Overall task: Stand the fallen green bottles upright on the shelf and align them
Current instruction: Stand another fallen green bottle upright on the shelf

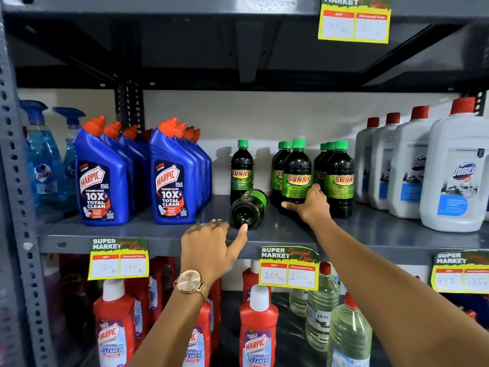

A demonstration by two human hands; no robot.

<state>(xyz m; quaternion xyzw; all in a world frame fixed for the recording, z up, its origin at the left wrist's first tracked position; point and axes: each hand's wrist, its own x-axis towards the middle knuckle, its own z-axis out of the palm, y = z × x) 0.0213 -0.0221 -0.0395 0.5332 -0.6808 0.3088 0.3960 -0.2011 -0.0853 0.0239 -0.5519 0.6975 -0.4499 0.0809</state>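
Note:
One dark green-capped Sunny bottle (pixel 248 209) lies on its side on the grey shelf (pixel 158 234), its base pointing toward me. My left hand (pixel 211 247) rests at the shelf's front edge, thumb touching that bottle's base, fingers apart. My right hand (pixel 311 205) wraps the lower part of an upright front bottle (pixel 296 173). A single upright bottle (pixel 241 168) stands behind the fallen one. Another upright group (pixel 338 176) stands at the right, partly hidden behind each other.
Blue Harpic bottles (pixel 172 176) stand in rows to the left, with blue spray bottles (pixel 43 154) beyond them. White Domex bottles (pixel 455 168) fill the right. Price tags (pixel 288 268) hang from the shelf lip. Red cleaners and clear bottles sit on the shelf below.

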